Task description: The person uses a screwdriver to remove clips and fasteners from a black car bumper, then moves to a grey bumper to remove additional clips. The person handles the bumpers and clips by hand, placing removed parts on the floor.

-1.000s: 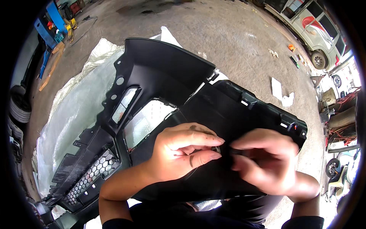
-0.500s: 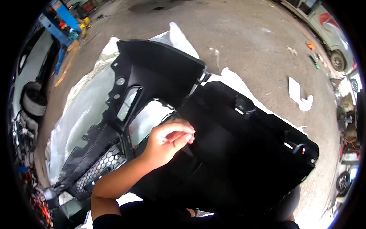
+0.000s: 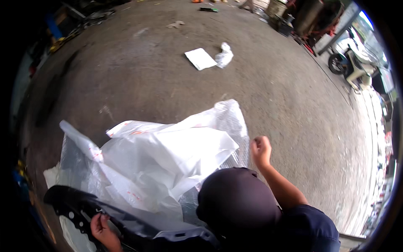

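My left hand is at the lower left, its fingers closed around the edge of a black plastic car bumper cover. Round holes run along that edge. Only the far part of the bumper shows; the rest passes out of view at the bottom and behind a co-worker. My right hand is not in view. Beyond the bumper, a crumpled white plastic sheet lies on clear bubble wrap.
A co-worker's dark cap fills the lower middle, and their bent arm raises a closed hand beside the wrap. White paper and crumpled plastic lie on the concrete floor. A scooter stands far right.
My view has swung right, bringing the co-worker in. The bumper now shows at lower left, with the white sheet uncovered. My left hand has gone from above the bumper to its edge.
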Available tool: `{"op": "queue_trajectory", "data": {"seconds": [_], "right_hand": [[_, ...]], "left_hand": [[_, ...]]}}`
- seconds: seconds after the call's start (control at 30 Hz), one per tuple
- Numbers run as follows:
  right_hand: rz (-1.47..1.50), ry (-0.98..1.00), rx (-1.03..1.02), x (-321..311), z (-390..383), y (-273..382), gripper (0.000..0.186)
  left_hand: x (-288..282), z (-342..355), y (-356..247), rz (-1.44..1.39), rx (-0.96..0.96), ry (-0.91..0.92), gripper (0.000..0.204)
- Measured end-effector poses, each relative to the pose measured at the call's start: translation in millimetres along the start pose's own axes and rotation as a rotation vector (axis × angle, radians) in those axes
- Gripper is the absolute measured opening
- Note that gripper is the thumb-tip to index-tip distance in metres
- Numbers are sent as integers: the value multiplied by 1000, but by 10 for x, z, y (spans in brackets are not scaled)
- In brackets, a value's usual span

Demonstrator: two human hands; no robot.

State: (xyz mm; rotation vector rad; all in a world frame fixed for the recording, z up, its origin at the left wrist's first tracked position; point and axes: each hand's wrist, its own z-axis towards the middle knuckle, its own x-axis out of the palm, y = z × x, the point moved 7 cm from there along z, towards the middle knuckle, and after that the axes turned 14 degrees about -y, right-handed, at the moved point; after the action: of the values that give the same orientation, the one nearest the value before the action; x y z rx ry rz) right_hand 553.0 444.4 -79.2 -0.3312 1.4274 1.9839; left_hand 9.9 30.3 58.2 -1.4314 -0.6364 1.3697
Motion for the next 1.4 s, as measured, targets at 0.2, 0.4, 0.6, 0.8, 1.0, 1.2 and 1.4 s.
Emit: {"op": "queue_trajectory", "data": {"seconds": [0.2, 0.4, 0.6, 0.8, 1.0, 1.2, 1.4], "right_hand": [[-489, 273, 444, -160, -32, -1798, 33], [-140, 369, 192, 869, 1121, 99, 36], [523, 842, -538, 1203, 1220, 4029, 46], [212, 1238, -1232, 1209, -995, 6314, 58], [26, 700, -2325, 1416, -2243, 6333, 32], [-346, 755, -2688, 1791, -2841, 5939, 11], [-375, 950, -2540, 1963, -2934, 5824, 14]], "left_hand": [[256, 218, 258, -141, 15, 14, 25], [-192, 68, -26, 184, 171, -213, 17], [238, 56, -519, 140, 479, -154, 14], [152, -11, -133, -2, 333, -119, 14], [326, 168, -207, -210, 355, -153, 16], [249, 199, -192, -319, 454, -233, 14], [308, 210, 4, -410, 312, -132, 11]]}}
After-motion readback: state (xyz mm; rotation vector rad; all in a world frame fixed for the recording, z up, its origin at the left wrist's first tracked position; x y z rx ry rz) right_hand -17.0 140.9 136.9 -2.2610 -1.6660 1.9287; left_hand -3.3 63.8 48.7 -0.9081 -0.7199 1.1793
